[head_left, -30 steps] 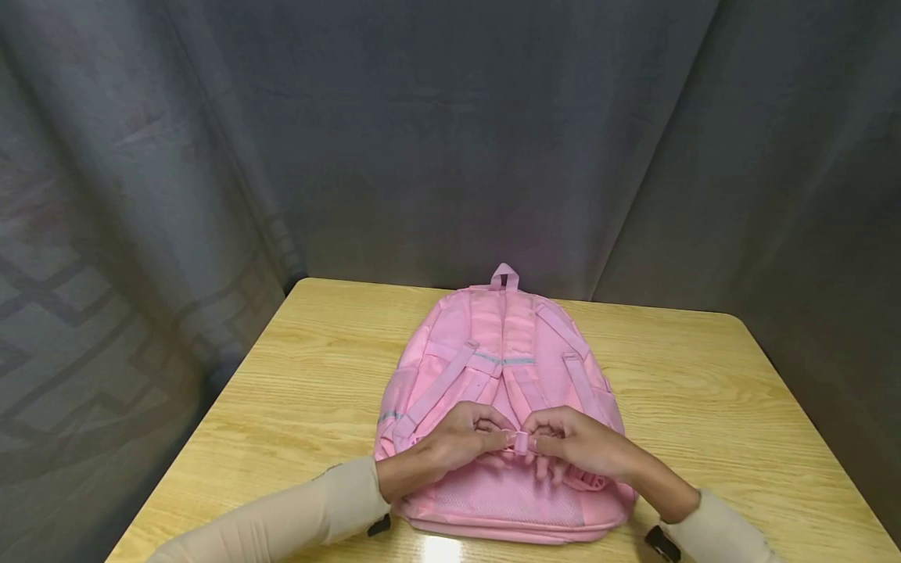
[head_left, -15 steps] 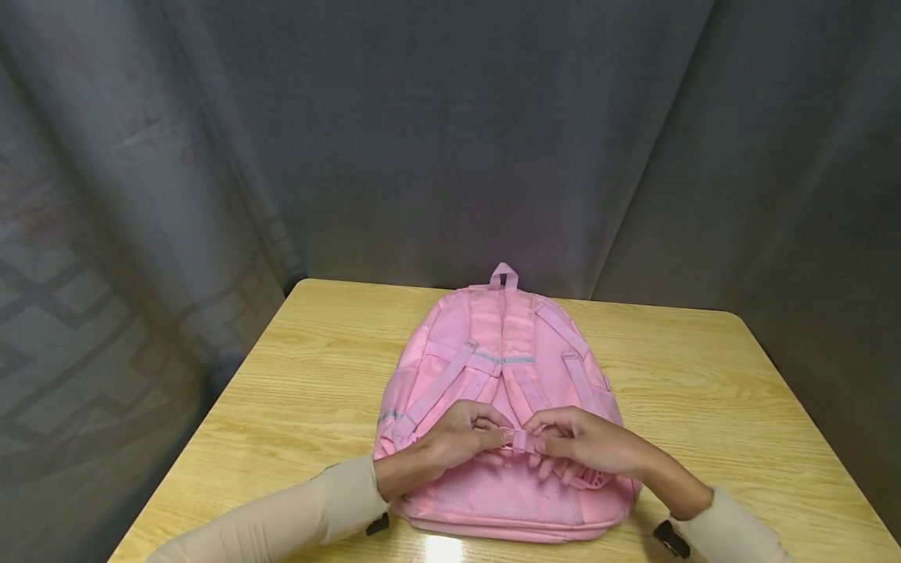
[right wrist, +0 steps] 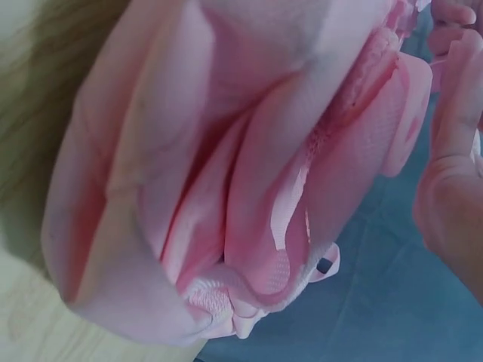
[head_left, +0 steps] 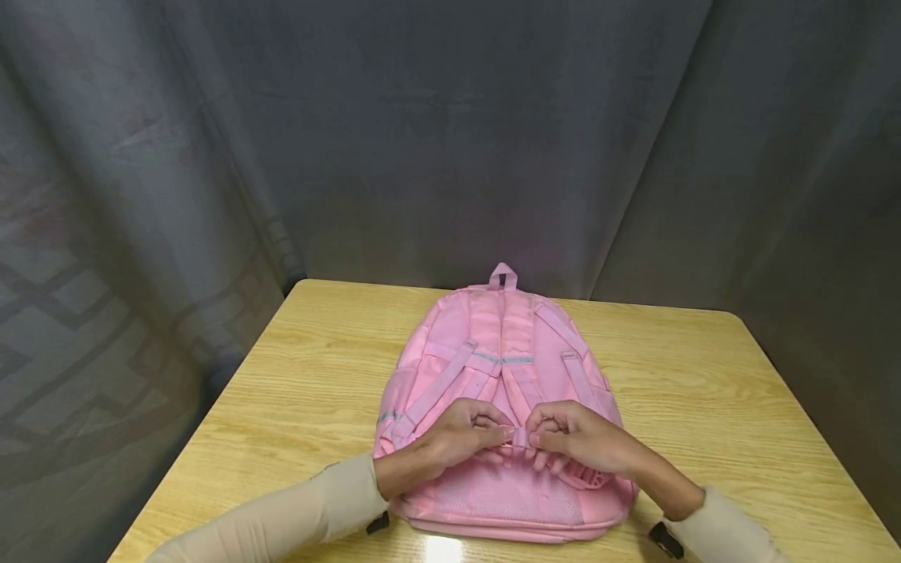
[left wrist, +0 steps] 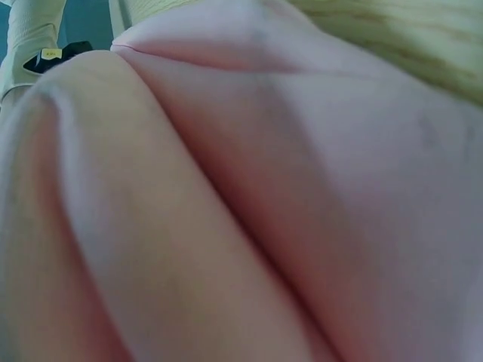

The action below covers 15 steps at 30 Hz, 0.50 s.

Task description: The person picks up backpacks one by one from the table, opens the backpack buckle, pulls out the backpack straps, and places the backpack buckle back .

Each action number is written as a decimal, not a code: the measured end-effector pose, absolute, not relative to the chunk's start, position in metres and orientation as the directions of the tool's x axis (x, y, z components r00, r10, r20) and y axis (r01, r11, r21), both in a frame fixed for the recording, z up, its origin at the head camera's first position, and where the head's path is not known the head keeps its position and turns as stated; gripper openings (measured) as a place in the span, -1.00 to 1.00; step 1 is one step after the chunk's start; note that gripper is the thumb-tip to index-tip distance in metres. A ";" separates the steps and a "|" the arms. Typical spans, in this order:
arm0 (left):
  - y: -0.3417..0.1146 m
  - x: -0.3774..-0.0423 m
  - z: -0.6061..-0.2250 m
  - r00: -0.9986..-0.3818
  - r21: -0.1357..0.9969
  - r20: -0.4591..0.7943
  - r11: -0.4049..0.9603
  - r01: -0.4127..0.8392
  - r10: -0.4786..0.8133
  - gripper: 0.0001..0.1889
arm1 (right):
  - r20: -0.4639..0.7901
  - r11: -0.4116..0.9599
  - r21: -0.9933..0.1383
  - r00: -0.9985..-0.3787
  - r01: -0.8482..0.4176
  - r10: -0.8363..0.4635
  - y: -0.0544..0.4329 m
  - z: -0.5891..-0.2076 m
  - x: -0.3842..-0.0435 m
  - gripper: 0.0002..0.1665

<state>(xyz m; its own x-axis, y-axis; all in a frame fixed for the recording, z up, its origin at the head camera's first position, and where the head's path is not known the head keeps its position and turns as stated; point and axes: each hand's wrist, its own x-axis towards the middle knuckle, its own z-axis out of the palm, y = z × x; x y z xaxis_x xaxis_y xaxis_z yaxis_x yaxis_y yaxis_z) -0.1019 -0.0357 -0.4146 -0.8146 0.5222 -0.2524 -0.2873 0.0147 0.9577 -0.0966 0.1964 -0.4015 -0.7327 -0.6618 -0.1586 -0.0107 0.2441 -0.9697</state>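
A pink backpack (head_left: 507, 500) lies on the table with its shoulder straps facing up and its top loop pointing away. Over its lower half, a small pink buckle (head_left: 519, 439) sits between my two hands. My left hand (head_left: 457, 438) pinches its left side between thumb and fingers. From the other side my right hand (head_left: 580, 438) pinches the right end, fingertips partly hiding it. In the right wrist view, the right hand (right wrist: 453, 173) shows at the edge beside the bag's side pocket (right wrist: 279, 256). Pink fabric (left wrist: 362, 188) fills most of the left wrist view.
The backpack rests on a wooden table (head_left: 704, 391) with rounded far corners. Dark grey curtains (head_left: 450, 141) hang behind the table and along both sides. A pink ribbed piece (head_left: 590, 475) lies on the bag just below the right hand.
My right hand shifted slightly right half a second ago and is now back closer to the left hand. The left hand and backpack have hardly moved.
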 end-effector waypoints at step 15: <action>-0.035 -0.100 -0.416 -0.816 0.957 -0.257 0.018 -0.290 0.518 -0.86 | -0.130 0.199 -0.980 -0.712 -0.014 -0.690 0.193 -0.404 -0.097 -0.82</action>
<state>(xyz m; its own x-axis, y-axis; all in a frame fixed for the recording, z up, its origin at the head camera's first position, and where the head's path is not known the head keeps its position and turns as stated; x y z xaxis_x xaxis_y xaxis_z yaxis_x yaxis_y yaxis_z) -0.0999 -0.0351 -0.4164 -0.8159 0.5180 -0.2568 -0.2898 0.0179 0.9569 -0.0973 0.1934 -0.4039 -0.7118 -0.6902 -0.1303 -0.0139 0.1993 -0.9798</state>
